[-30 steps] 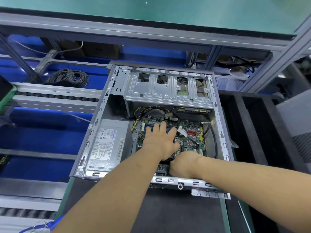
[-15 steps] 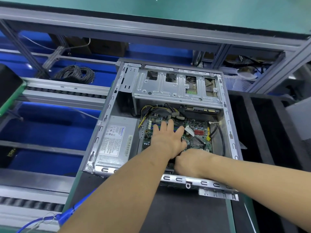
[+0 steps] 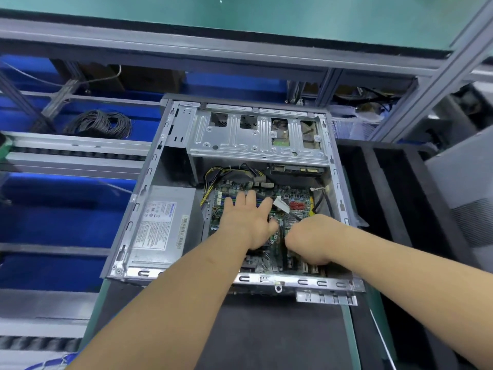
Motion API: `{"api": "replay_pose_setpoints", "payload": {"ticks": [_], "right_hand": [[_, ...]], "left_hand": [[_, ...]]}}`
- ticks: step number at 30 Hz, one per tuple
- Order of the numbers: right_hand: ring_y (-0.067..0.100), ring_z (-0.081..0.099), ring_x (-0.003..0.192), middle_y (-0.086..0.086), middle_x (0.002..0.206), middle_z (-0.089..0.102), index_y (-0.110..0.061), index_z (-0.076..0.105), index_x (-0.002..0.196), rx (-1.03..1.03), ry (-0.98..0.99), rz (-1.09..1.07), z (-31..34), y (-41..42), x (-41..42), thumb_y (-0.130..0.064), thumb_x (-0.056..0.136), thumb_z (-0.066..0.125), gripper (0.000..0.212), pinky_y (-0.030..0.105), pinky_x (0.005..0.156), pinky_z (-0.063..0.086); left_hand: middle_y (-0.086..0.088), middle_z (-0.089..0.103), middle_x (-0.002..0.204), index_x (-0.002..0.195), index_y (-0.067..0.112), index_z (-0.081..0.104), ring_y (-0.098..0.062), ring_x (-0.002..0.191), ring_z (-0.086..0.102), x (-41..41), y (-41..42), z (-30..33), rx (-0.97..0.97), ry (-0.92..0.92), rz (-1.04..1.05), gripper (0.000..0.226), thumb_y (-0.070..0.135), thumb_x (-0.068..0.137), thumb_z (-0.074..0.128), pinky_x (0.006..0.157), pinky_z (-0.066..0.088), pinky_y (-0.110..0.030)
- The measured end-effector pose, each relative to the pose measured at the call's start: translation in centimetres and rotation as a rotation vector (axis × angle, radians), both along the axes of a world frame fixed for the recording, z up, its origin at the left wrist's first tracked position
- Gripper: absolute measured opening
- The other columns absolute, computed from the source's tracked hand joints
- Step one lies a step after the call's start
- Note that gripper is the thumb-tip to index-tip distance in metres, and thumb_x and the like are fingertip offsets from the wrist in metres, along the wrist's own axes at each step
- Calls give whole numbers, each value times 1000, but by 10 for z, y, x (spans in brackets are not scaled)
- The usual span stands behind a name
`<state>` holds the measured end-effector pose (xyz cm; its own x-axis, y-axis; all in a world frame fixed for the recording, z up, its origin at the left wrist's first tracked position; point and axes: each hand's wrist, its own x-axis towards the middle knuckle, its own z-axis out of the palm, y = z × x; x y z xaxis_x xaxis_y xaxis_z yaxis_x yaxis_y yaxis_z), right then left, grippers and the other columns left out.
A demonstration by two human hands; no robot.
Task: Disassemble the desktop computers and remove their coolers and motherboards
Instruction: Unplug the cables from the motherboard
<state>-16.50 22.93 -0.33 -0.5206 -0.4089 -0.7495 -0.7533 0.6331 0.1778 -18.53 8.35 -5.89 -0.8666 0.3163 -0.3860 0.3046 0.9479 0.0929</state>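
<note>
An open grey desktop case (image 3: pixel 138 198) lies on its side on a dark mat. Inside it sits a green motherboard (image 3: pixel 296 198). My left hand (image 3: pixel 245 220) lies flat on the board with its fingers spread, pressing down. My right hand (image 3: pixel 309 239) is curled into a fist at the board's near right part, fingers tucked down by the expansion slots; what they grip is hidden. A silver power supply (image 3: pixel 160 228) with a white label fills the case's left side. A metal drive cage (image 3: pixel 256 137) spans the far end. No cooler shows on the board.
Yellow and black power cables (image 3: pixel 226 172) run to the board's far edge, a black cable (image 3: pixel 325 198) curves at its right. A coil of black wire (image 3: pixel 98 124) lies on a blue shelf at the left. Black foam dividers (image 3: pixel 386 198) stand to the right. A roller rail (image 3: pixel 74 153) passes left.
My right hand has shifted to the right and away from the left hand, uncovering the board's middle. The left hand stays flat on the board. The view shifted slightly.
</note>
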Motion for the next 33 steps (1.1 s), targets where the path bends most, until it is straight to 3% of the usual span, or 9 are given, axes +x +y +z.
{"api": "replay_pose_setpoints", "payload": {"ticks": [6, 10, 12, 14, 17, 23, 33], "right_hand": [[20, 49, 61, 0, 70, 52, -13, 52, 70, 25, -152, -83, 3, 5, -18, -6, 92, 52, 23, 34, 62, 49], [20, 50, 68, -1, 76, 52, -9, 62, 94, 175, -248, -42, -3, -1, -14, -9, 93, 58, 4, 35, 68, 51], [19, 52, 68, -3, 78, 52, -12, 60, 96, 235, -268, -16, -5, -4, -13, -21, 92, 67, 12, 37, 71, 51], [22, 58, 82, -2, 94, 60, -14, 60, 111, 326, -276, 24, -8, -8, -9, -32, 92, 69, 28, 38, 73, 49], [27, 59, 103, 4, 126, 61, -11, 56, 130, 366, -192, 106, -18, -10, 4, -17, 102, 52, 29, 38, 74, 44], [31, 60, 112, 7, 125, 63, -9, 61, 125, 312, -179, 250, -15, -7, 12, -9, 104, 43, 28, 41, 85, 49], [32, 60, 115, 8, 127, 64, -9, 62, 127, 310, -175, 321, -18, -6, 15, -10, 104, 40, 31, 41, 87, 49]], "left_hand": [[-15, 18, 156, 149, 25, 19, -37, 139, 21, -1, -1, -3, -1, -5, -6, 57, 54, 100, 25, 110, 21, -57], [-14, 13, 159, 151, 26, 17, -37, 141, 18, -3, -1, -3, 0, -21, -10, 59, 55, 100, 25, 110, 19, -58], [-15, 12, 160, 151, 26, 17, -37, 142, 18, -3, -2, -3, 4, -20, -8, 59, 54, 100, 25, 111, 19, -58], [-16, 12, 160, 151, 26, 17, -37, 142, 18, -3, -2, -3, 5, -22, -9, 59, 54, 100, 25, 111, 19, -58], [-16, 12, 160, 151, 26, 17, -38, 142, 17, -2, -2, -3, 9, -21, -7, 59, 54, 100, 25, 111, 18, -59], [-17, 9, 161, 150, 27, 19, -39, 142, 16, -1, 1, -2, -8, -22, 20, 57, 54, 100, 27, 112, 18, -58], [-17, 6, 162, 149, 27, 21, -39, 143, 14, 2, 4, 3, -1, -27, 48, 54, 51, 101, 29, 114, 16, -59]]}}
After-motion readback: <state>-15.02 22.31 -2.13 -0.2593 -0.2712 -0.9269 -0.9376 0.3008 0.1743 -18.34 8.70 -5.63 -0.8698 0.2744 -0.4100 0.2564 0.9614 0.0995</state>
